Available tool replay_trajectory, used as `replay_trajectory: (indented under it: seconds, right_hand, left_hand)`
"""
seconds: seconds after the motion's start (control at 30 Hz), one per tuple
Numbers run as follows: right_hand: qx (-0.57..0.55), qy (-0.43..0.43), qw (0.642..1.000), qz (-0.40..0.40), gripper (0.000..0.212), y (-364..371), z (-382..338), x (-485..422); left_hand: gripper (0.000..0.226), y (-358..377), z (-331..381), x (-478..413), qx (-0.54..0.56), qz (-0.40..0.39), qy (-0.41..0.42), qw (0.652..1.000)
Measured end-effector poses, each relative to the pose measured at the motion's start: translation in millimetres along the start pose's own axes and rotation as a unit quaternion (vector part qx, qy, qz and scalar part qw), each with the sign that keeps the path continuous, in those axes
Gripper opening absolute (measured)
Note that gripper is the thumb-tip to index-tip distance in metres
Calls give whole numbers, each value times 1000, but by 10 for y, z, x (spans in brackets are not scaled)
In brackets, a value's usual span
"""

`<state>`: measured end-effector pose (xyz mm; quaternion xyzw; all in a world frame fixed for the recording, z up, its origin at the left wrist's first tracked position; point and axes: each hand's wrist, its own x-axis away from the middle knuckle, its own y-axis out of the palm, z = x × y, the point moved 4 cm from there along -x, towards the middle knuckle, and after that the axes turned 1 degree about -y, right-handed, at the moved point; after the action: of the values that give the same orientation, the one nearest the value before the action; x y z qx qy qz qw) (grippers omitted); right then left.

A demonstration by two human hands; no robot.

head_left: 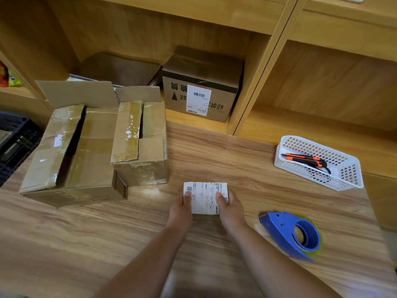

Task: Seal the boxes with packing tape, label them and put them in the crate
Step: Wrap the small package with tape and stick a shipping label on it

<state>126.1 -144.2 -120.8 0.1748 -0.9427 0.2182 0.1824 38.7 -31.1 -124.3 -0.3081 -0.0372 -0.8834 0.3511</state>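
At the far left edge of the frame a black crate [15, 143] sits beside and lower than the table [75, 244], partly cut off by the picture's border. Just right of it, on the table's upper left, stands the larger box [71, 151]. Its top flaps are unsealed, a dark gap runs between them, and its back flap stands upright. The smaller box [141, 147] touches its right side; it is also open, with one taped flap lying over the top and a back flap raised. Below both boxes a broad stretch of bare wood runs to the bottom left of the frame.

Behind the table's far edge, at upper centre, a labelled box [202, 93] sits in a shelf [268, 67] compartment.

At centre, near the smaller box's lower right corner, the left hand [181, 208] and the right hand [231, 208] hold a label sheet [205, 197] between them. Each pinches one side edge, thumb on top. Whether the sheet touches the table cannot be told.

Right of the hands, a blue tape dispenser [292, 235] lies on the table near its right edge, apart from the right forearm. Above it, at the table's far right corner, a white basket [349, 172] holds an orange and black utility knife [305, 159]. Open wood lies between basket and dispenser.
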Motion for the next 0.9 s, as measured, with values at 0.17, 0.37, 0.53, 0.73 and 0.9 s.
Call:
replay_trajectory:
  seconds: [0.17,0.37,0.53,0.73,0.9]
  right_hand:
    - [16,8,999,-33,24,-100,-32,22]
    - [10,39,997,-65,12,-260,95,198]
    - [8,18,990,-142,30,-263,221,463]
    - [63,-39,974,-215,31,-225,245,779]
    - [94,-83,947,-296,30,139,126,1133]
  left_hand:
    - [40,-24,18,41,-35,7,5,999]
    - [20,-84,-71,300,-2,60,1,998]
    - [16,-8,-280,695,-7,76,-11,997]
    - [21,-165,-472,1133,51,150,-17,987]
    - [23,-660,-638,1599,119,228,-19,966]
